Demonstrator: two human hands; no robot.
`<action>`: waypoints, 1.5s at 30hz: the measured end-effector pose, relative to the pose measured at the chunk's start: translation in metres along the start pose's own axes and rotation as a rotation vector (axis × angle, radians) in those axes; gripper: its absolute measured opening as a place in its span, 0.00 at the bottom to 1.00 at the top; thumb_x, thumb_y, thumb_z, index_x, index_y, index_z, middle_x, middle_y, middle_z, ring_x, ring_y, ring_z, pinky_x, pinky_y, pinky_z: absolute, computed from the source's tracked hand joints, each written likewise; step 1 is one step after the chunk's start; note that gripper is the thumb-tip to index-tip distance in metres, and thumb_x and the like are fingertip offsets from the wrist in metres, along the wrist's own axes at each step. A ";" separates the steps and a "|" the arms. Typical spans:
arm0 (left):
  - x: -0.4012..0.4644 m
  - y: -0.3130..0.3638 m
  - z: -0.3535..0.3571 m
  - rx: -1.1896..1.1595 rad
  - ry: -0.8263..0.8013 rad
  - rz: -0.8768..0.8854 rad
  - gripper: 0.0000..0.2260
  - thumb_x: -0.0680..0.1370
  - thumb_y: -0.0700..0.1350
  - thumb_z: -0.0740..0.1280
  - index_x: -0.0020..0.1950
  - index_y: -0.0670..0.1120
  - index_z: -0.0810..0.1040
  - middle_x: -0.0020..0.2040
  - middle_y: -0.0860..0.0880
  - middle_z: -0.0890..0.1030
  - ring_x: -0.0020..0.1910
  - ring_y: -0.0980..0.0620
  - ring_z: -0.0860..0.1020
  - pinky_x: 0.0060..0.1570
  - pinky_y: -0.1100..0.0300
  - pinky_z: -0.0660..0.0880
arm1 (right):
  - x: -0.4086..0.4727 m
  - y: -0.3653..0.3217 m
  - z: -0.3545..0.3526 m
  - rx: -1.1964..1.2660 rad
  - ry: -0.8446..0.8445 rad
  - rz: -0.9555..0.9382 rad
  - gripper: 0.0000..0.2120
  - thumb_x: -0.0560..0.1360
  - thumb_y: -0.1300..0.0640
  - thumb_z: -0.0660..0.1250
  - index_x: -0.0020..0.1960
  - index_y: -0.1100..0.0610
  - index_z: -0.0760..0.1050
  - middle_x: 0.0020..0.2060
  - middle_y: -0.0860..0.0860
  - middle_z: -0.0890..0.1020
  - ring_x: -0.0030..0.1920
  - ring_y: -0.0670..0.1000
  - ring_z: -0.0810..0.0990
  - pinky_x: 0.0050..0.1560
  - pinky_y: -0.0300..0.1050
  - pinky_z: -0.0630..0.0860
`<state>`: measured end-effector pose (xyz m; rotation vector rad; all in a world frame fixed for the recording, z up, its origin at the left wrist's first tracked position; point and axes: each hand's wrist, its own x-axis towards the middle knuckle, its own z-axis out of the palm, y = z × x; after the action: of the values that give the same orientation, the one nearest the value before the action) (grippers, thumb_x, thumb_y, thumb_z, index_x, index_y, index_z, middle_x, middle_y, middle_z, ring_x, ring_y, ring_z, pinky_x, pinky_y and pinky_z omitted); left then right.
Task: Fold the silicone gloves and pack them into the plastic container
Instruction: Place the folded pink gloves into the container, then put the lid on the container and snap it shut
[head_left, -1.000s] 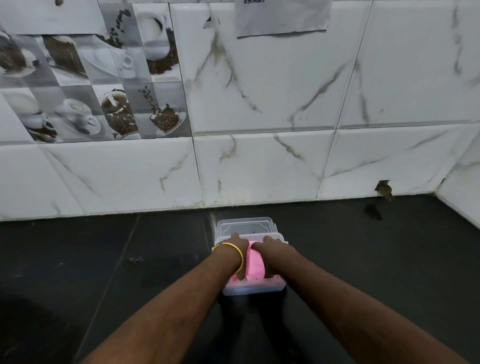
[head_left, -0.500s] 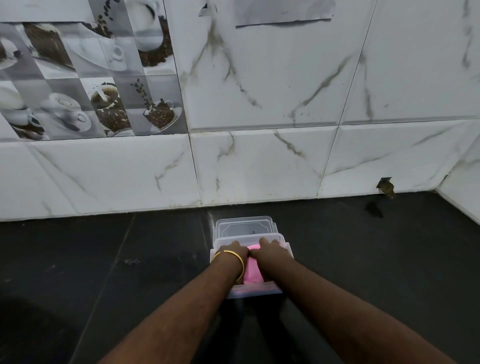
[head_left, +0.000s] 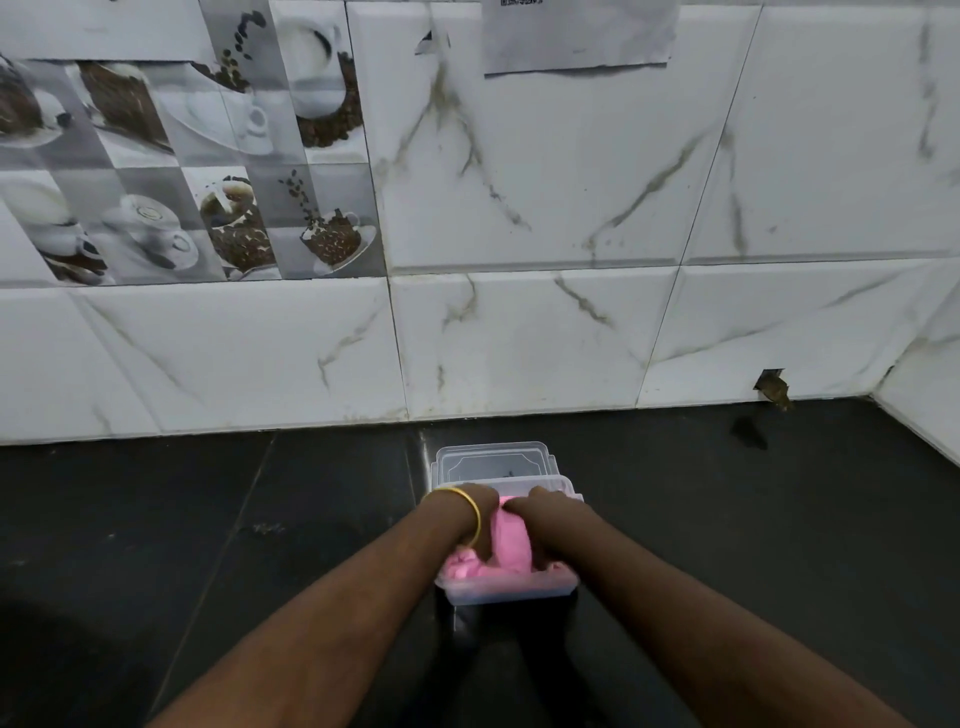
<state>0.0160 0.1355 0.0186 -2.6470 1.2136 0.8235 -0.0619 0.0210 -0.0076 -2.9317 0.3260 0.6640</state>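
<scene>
Both hands press pink silicone gloves (head_left: 511, 545) into a clear plastic container (head_left: 506, 592) on a dark counter (head_left: 208, 545).

Left hand (head_left: 475, 512) and right hand (head_left: 540, 519) curl down onto the gloves; fingertips are hidden. The lid (head_left: 493, 460) lies touching the container's far rim, near the tiled wall (head_left: 519, 338); bare counter flanks both sides.

Two bare arms come in from the bottom, with no sleeves showing. The left hand (head_left: 475, 512) has a thin yellow bangle (head_left: 467, 506) around its wrist. The right hand (head_left: 540, 514) wears nothing at all, and its arm is bare too.
</scene>
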 end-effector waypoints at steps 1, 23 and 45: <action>0.002 -0.007 -0.006 -0.083 0.026 -0.003 0.26 0.69 0.50 0.76 0.64 0.45 0.76 0.58 0.43 0.81 0.54 0.44 0.81 0.51 0.55 0.79 | 0.001 0.002 -0.008 0.047 0.005 -0.009 0.40 0.68 0.57 0.78 0.75 0.51 0.65 0.69 0.56 0.73 0.69 0.60 0.73 0.65 0.52 0.73; 0.090 -0.103 0.027 -1.039 0.291 -0.442 0.22 0.80 0.54 0.62 0.48 0.33 0.81 0.47 0.34 0.83 0.45 0.37 0.83 0.49 0.42 0.81 | 0.087 0.085 -0.002 1.145 0.159 0.495 0.13 0.75 0.57 0.73 0.38 0.63 0.74 0.31 0.56 0.75 0.28 0.51 0.74 0.25 0.38 0.70; 0.022 -0.060 -0.034 -1.569 0.746 -0.414 0.32 0.72 0.70 0.57 0.46 0.41 0.82 0.48 0.40 0.84 0.46 0.38 0.82 0.51 0.49 0.77 | 0.021 0.075 -0.060 1.516 0.640 0.273 0.23 0.75 0.41 0.70 0.41 0.63 0.75 0.35 0.54 0.73 0.37 0.51 0.72 0.48 0.56 0.78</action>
<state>0.0859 0.1505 0.0294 -4.4281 -0.4369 0.8875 -0.0366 -0.0650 0.0321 -1.5089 0.8091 -0.4415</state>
